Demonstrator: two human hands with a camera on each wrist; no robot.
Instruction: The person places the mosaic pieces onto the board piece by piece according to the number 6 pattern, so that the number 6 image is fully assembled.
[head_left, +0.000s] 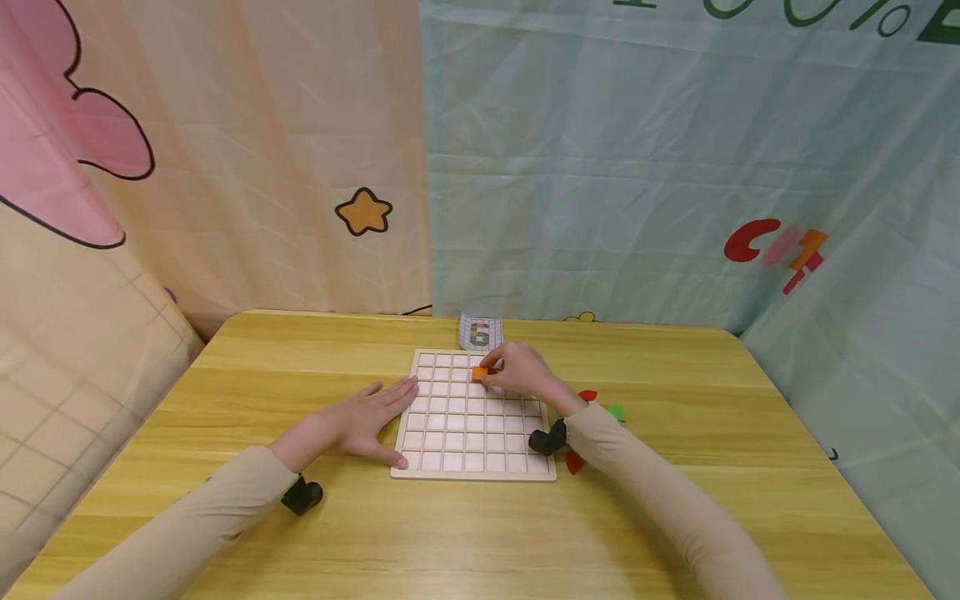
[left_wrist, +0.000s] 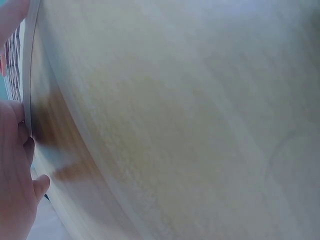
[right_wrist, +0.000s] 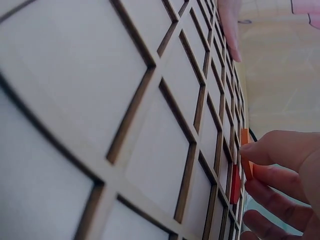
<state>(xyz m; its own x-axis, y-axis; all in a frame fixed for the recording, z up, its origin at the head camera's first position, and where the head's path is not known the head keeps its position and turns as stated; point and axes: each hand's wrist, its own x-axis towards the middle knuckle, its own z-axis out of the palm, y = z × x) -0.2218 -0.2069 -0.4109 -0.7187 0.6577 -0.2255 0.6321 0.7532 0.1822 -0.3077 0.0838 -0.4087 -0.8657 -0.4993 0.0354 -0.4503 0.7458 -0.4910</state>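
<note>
A pale wooden grid board lies on the table. My right hand pinches a flat orange square tile between thumb and fingers over the board's far rows. In the right wrist view, the orange tile stands tilted at the thumb tip, close to the board's surface. Just beside it a red piece sits on the grid. My left hand is spread along the board's left edge, with fingertips and thumb touching it. From the left wrist, that hand shows against the board's rim.
A small card with a coloured pattern on a grid lies behind the board. To the board's right, partly under the right forearm, are red pieces and a green piece. Printed curtains hang behind the wooden table.
</note>
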